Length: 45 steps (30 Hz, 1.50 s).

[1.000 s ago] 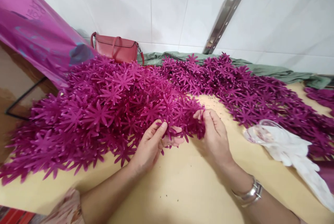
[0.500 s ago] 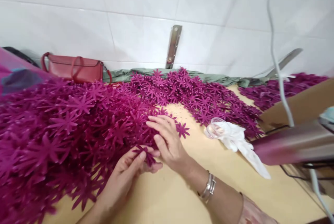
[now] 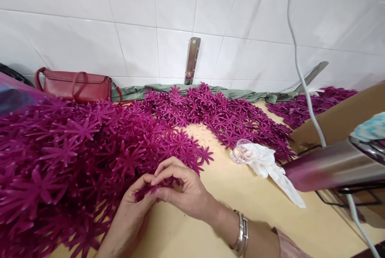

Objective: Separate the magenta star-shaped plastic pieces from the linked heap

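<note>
Right hand (image 3: pixel 189 191), earlier open-fingered, now against left hand (image 3: pixel 131 208), both in a pinch on a magenta flower (image 3: pixel 142 194)

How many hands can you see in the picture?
2. The left hand is in front of the big purple pile; the right hand meets it, and both hold a purple piece, partly hidden by fingers. No other hand shows.
</note>
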### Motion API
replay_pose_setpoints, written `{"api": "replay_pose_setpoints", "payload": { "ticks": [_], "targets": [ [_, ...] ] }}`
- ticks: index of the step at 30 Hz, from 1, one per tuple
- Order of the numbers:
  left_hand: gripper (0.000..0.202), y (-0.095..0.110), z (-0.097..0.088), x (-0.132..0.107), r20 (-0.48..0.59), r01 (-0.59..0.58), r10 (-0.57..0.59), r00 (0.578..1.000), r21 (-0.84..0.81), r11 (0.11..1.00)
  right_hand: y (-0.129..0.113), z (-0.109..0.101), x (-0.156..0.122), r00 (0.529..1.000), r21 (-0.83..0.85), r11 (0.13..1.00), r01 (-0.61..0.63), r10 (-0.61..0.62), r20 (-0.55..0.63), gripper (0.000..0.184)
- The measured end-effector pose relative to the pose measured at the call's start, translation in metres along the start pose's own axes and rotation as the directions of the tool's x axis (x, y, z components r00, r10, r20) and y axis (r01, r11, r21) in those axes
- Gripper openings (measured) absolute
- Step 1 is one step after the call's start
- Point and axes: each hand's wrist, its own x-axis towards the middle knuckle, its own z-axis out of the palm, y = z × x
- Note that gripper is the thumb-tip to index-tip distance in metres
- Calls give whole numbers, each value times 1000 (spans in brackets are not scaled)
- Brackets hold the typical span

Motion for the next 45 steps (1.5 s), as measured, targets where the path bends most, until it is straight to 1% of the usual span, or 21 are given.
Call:
{"api": "replay_pose_setpoints", "payload": {
  "ticks": [3,6,9,10,13,16,18,20,24,26,28,29,31,33,34,36,38,41,42,43,45],
  "targets": [
    [20,-3,-1,1,20,30,-30,999,3,1000,0,-4,3,995,70,995,-77,81,-60,22],
    [19,-4,1,0,9,54,-54,999,-40,998,0,-10,6,977,-20,995,-101,95,-193,27],
    [18,-3,5,-1,-3,52,-53,999,-120,991,2,-17,7,933,-107,975,-193,148,-328,31],
    [18,-2,7,0,-14,53,-56,998,-164,985,4,-19,7,923,-154,967,-203,136,-359,32],
    [16,1,8,1,-35,60,-73,997,-284,957,9,-27,9,933,-418,898,-139,-24,-360,29],
    [16,1,8,3,-3,77,-81,997,-279,957,10,-32,9,919,-681,731,-52,-232,-320,31],
    [19,1,8,3,25,84,-80,996,-222,971,6,-32,8,897,-762,647,-6,-333,-291,37],
    [22,2,8,2,35,57,-52,998,-159,986,-1,-29,5,904,-778,623,80,-374,-207,36],
    [28,6,7,1,0,-14,14,1000,-98,995,-9,-14,-2,938,-672,687,276,-344,33,36],
    [31,7,7,1,-7,-19,18,1000,-95,995,-8,-6,-4,942,-610,737,291,-332,48,32],
    [31,8,7,2,19,-24,26,999,-89,996,-5,-1,-4,958,-529,814,239,-286,-8,13],
    [30,8,7,2,36,-24,27,999,-85,996,-3,0,-4,971,-472,863,182,-233,-52,3],
    [29,8,8,2,58,-11,16,998,-92,996,-2,-1,-4,985,-334,942,24,-80,-154,8],
    [29,7,9,3,56,14,-7,998,-122,992,-1,-5,-4,965,-259,960,-111,41,-258,13],
    [29,7,9,3,49,25,-17,999,-147,989,-1,-8,-4,950,-273,951,-146,59,-306,18],
    [28,6,9,4,31,41,-35,999,-197,980,2,-15,-2,926,-375,911,-170,17,-378,26],
    [28,5,8,4,23,51,-47,999,-239,970,6,-22,0,919,-532,833,-152,-79,-387,28],
    [27,5,8,5,33,66,-59,998,-281,957,12,-29,5,911,-778,627,-49,-291,-292,17],
    [26,5,8,5,34,67,-59,998,-286,956,12,-30,6,902,-831,556,-16,-351,-252,19],
    [26,5,8,4,33,67,-60,998,-284,956,11,-29,6,892,-860,510,13,-394,-220,25],
    [24,4,8,4,30,56,-50,998,-250,967,6,-26,5,894,-860,505,79,-417,-163,33]
  ]
}}
